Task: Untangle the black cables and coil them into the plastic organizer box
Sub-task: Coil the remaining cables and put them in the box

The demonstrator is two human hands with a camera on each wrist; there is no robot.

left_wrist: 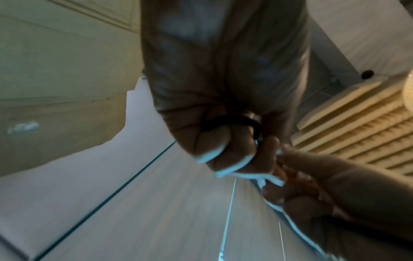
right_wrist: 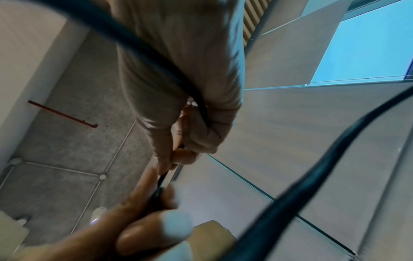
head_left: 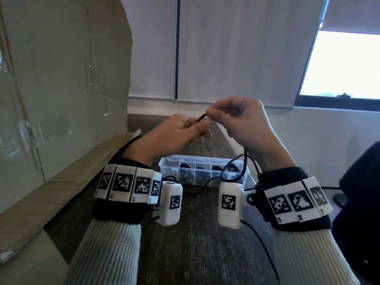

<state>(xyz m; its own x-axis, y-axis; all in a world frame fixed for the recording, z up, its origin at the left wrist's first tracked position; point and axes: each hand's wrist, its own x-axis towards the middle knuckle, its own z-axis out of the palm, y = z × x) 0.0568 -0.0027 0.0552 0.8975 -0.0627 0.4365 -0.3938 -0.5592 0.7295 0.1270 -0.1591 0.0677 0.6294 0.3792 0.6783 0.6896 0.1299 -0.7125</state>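
Both hands are raised above the table, close together. My left hand grips a black cable in its curled fingers; in the left wrist view the cable loops inside that fist. My right hand pinches the same cable between thumb and forefinger just right of the left hand. The cable runs through the right palm and hangs down past the right wrist toward the box. The clear plastic organizer box sits on the table below the hands, with coiled black cables in several compartments.
A large cardboard sheet leans along the left side of the dark wooden table. A loose stretch of black cable trails on the table in front of the box. A window is at the right.
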